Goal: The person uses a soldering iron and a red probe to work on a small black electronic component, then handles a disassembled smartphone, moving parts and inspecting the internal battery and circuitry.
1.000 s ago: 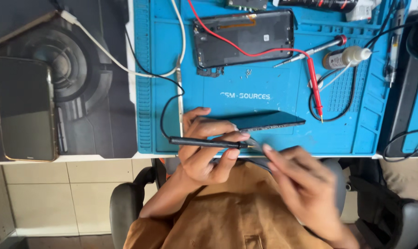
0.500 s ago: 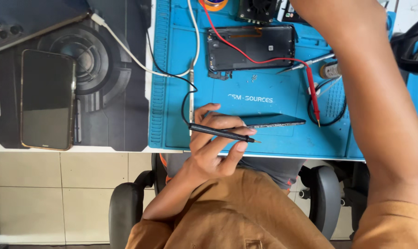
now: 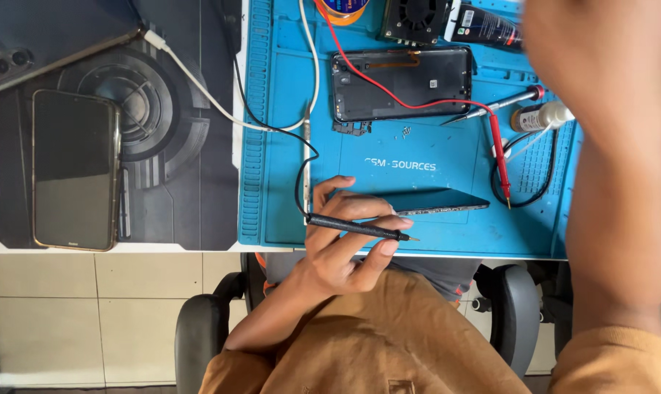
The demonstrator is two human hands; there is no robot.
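Blue matting (image 3: pixel 432 157) lay under the left hand (image 3: pixel 341 244), which pinched a black probe (image 3: pixel 359 228) and steadied a dark phone panel (image 3: pixel 436 202) just beyond its fingertips. The right hand (image 3: pixel 600 73), raised and blurred, showed no readable grip. Probing seemed underway; steadiness mattered.

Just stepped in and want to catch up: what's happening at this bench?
A person seated at a blue repair mat holds a thin black probe in the left hand, lying level over the mat's near edge beside a dark flat phone part. The right hand is raised and blurred near the mat's far side; whether it holds anything cannot be told. An opened phone lies further back, a red probe to its right.
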